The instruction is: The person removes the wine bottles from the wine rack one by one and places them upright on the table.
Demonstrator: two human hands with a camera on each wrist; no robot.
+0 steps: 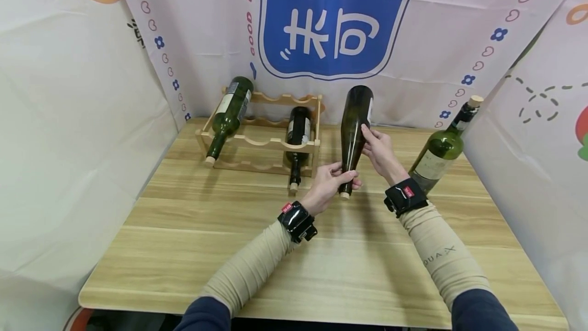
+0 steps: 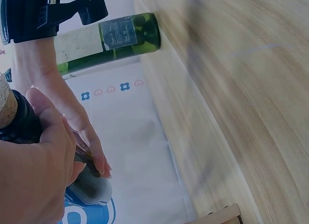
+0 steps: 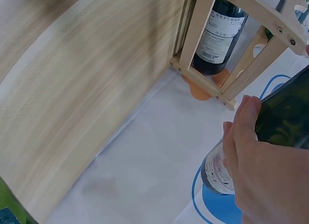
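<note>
Both hands hold a dark green wine bottle [image 1: 352, 127], tilted with its corked neck toward the person and its base toward the back wall. The left hand [image 1: 327, 184] grips the neck just above the cork [image 2: 7, 105]. Around the side of the body curl the fingers of the right hand [image 1: 380, 151], and a white label [image 3: 219, 171] shows by its fingertips. Left of the held bottle stands a wooden wine rack [image 1: 271, 143]. A green bottle [image 1: 231, 109] lies across its left side, and a darker bottle [image 1: 298, 134] sits low in its right side.
An upright green bottle [image 1: 432, 160] with a cork stands at the right, close behind the right wrist. The wooden table [image 1: 257, 259] runs back to a printed cloth wall [image 1: 399, 91]. More white cloth [image 1: 78, 132] hangs along the left side.
</note>
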